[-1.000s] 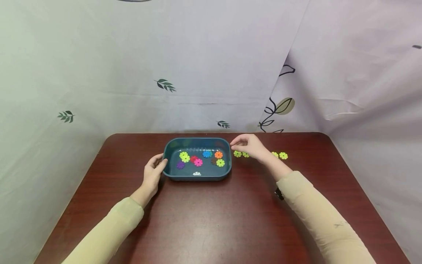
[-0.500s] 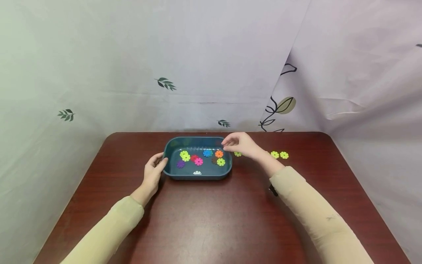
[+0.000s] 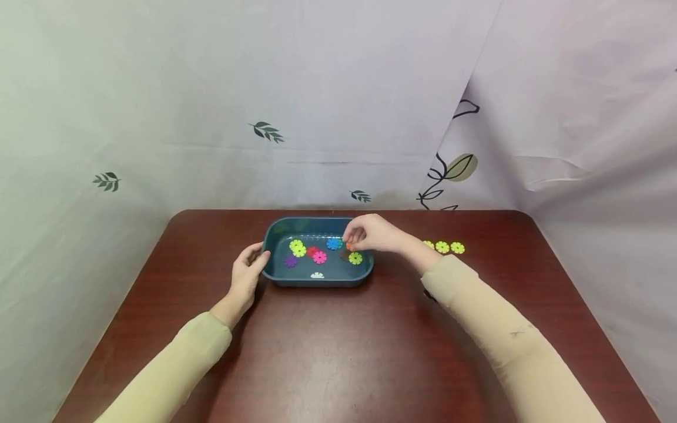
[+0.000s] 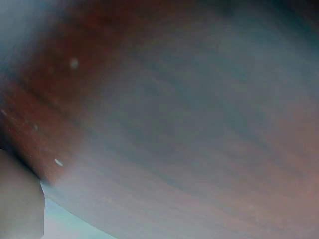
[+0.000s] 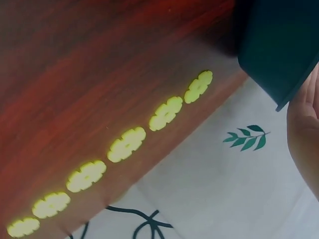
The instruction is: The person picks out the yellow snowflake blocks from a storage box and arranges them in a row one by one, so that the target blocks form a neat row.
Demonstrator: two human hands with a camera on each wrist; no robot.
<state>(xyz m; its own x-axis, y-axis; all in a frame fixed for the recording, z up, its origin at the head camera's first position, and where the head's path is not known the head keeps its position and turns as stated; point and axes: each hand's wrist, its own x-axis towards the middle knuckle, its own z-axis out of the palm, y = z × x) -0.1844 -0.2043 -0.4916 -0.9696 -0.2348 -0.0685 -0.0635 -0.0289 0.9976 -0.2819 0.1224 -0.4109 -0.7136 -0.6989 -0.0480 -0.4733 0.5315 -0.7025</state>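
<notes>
My left hand (image 3: 247, 271) grips the left rim of a dark teal plastic tray (image 3: 317, 283), thumb on the near side. In the tray lie flower-shaped notched plastic discs: yellow discs (image 3: 299, 251), a purple disc (image 3: 290, 261), a pink disc (image 3: 319, 257), a blue disc (image 3: 333, 244) and a white disc (image 3: 317, 275). My right hand (image 3: 373, 233) reaches over the right rim with loosely bent fingers. Its fingertips are just above an orange disc (image 3: 349, 247), partly covered by them. Nothing is visibly held there. Near them lies another yellow disc (image 3: 355, 258).
A row of several yellow discs (image 5: 126, 144) lies flat along the back of the brown table (image 3: 328, 346), right of the tray; my right forearm hides some in the head view. A pale printed cloth (image 3: 328, 117) hangs behind. The left wrist view is mostly blurred.
My right hand has moved left from beside the yellow row to over the tray's right end. My left hand keeps its grip, and the tray stays put.
</notes>
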